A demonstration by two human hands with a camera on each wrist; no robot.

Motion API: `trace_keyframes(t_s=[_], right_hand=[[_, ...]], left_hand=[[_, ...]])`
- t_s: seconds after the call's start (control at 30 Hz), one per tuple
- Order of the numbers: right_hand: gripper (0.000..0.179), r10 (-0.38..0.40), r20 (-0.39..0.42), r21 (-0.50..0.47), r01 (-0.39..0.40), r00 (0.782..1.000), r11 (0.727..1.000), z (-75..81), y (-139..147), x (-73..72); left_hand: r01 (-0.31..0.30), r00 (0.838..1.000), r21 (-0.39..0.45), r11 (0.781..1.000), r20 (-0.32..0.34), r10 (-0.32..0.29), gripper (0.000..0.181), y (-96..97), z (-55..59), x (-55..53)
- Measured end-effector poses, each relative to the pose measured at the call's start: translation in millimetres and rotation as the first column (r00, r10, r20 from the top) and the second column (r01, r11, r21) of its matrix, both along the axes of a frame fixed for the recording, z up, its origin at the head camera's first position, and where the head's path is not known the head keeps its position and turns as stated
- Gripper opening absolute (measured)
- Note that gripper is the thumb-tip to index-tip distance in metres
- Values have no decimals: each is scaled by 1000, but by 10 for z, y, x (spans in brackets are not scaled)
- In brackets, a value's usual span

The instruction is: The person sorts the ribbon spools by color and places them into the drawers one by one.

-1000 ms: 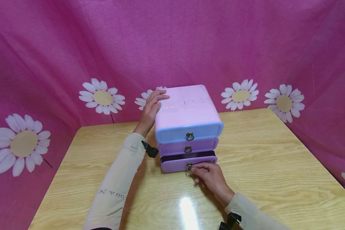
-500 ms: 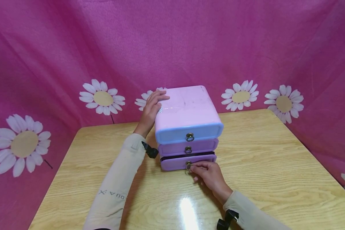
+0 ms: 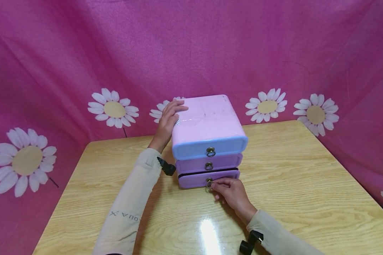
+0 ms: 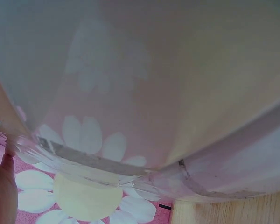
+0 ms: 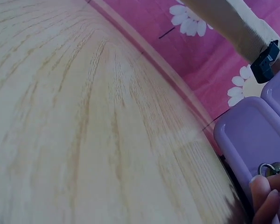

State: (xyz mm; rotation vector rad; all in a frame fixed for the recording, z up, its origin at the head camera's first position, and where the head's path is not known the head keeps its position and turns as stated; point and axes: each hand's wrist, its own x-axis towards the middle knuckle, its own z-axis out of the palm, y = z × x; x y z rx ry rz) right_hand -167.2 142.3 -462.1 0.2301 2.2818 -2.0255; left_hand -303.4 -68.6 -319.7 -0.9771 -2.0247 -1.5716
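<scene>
A small chest of drawers [image 3: 207, 117] with a pink top stands on the table. Its top drawer [image 3: 191, 150] has a blue front, while the middle drawer [image 3: 191, 165] and bottom drawer [image 3: 193, 181] are purple. Only the bottom one sticks out slightly, with a thin dark gap above its front. My left hand [image 3: 169, 122] rests on the chest's upper left edge, fingers extended over the top. With thumb and fingertips, my right hand [image 3: 236, 200] pinches the ring pull [image 5: 265, 169] of the bottom drawer; in the right wrist view those fingertips lie at the lower right.
The chest stands on a wooden table [image 3: 306, 184]. Behind it and along the sides hangs a pink cloth [image 3: 191, 46] printed with large white daisies. A glare spot lies on the tabletop in front of the chest.
The bottom drawer has slid inward, narrowing the gap above its front. My right hand has moved slightly forward with the ring pull. My left hand has stayed in place on the chest.
</scene>
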Motion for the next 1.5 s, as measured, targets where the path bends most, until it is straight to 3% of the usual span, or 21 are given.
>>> trace_keyframes(t_s=[0.73,1.17,1.5], right_hand=[[10,-42,20,129,39,999,991,-18,-49,-83],[10,-46,13,151,43,999,988,-19,-57,-116],[11,-58,17,106,56,998,993,3,-75,-140]], left_hand=[[-4,1000,0,1000,26,4,33,-13,6,21],[-16,999,-8,1000,33,16,34,-4,6,15],[-4,1000,-8,1000,21,4,33,0,6,7]])
